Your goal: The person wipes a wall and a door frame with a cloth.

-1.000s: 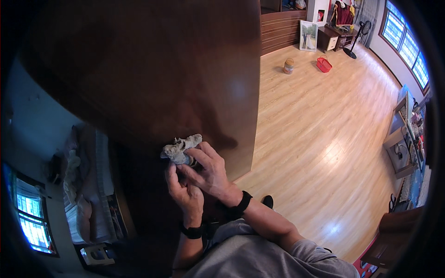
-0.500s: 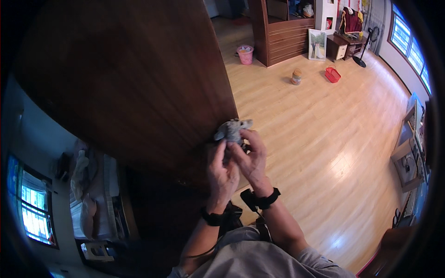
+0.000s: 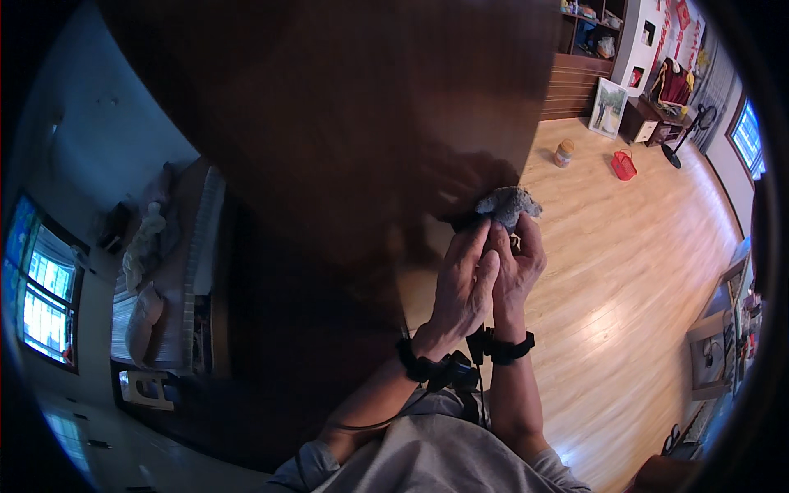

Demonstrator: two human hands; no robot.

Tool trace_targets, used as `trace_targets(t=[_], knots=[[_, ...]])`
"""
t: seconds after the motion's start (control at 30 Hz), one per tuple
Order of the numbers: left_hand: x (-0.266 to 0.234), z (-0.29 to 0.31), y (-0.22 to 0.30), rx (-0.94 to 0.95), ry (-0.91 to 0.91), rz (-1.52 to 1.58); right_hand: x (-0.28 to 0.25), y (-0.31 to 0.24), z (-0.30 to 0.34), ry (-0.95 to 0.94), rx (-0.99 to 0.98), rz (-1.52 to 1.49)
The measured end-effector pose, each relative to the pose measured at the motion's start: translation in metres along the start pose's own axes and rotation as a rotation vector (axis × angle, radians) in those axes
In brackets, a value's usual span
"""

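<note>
A crumpled grey cloth [image 3: 511,204] is pinched at the free edge of a dark brown wooden door [image 3: 329,123]. My left hand [image 3: 462,287] is closed, its fingertips on the cloth's near left side. Beside it, touching it, my right hand [image 3: 519,263] grips the cloth's right part with thumb and fingers. A small brassy piece [image 3: 515,244] shows by the right fingers; what it belongs to is hidden. The door's glossy face mirrors my hands dimly.
Across the wooden floor [image 3: 608,329] stand a lidded jar [image 3: 564,153], a red basket [image 3: 624,166], a framed picture [image 3: 608,108] and a black fan [image 3: 693,135]. Left of the door is a bed [image 3: 177,271] with a white stool [image 3: 148,389]. Shelves and boxes [image 3: 708,353] line the right.
My hands and the cloth have moved right in view, still at the door's edge. The door fills more of the middle, and the pink bucket is no longer visible.
</note>
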State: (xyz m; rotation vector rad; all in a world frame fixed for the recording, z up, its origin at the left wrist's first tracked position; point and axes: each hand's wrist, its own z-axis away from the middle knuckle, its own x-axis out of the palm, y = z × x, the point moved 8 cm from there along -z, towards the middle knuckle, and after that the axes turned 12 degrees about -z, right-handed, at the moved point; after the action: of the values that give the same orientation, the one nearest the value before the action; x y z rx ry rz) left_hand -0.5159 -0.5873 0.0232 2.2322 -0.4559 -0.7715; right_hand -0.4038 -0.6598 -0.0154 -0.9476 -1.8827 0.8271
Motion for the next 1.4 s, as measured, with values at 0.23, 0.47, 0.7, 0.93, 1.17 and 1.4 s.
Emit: trace_targets(t=[0.23, 0.47, 0.7, 0.93, 1.17, 1.4], knots=[[-0.018, 0.002, 0.001, -0.088, -0.038, 0.148, 0.020, -0.023, 0.007, -0.020, -0.016, 0.046], [-0.032, 0.006, -0.002, -0.145, -0.077, 0.267, 0.033, -0.041, 0.011, -0.031, -0.145, 0.124], [-0.065, 0.010, 0.008, -0.014, -0.023, 0.113, 0.052, -0.058, 0.022, -0.052, -0.231, 0.153], [-0.142, 0.039, -0.009, -0.050, 0.107, 0.048, 0.126, -0.082, 0.063, -0.248, -0.414, 0.024], [-0.192, 0.074, -0.039, -0.272, 0.425, -0.120, 0.183, -0.086, 0.106, -0.540, -0.393, 0.064], [-0.163, 0.091, -0.039, 0.190, 0.450, -0.866, 0.165, -0.083, 0.087, -0.575, -0.356, 0.004]])
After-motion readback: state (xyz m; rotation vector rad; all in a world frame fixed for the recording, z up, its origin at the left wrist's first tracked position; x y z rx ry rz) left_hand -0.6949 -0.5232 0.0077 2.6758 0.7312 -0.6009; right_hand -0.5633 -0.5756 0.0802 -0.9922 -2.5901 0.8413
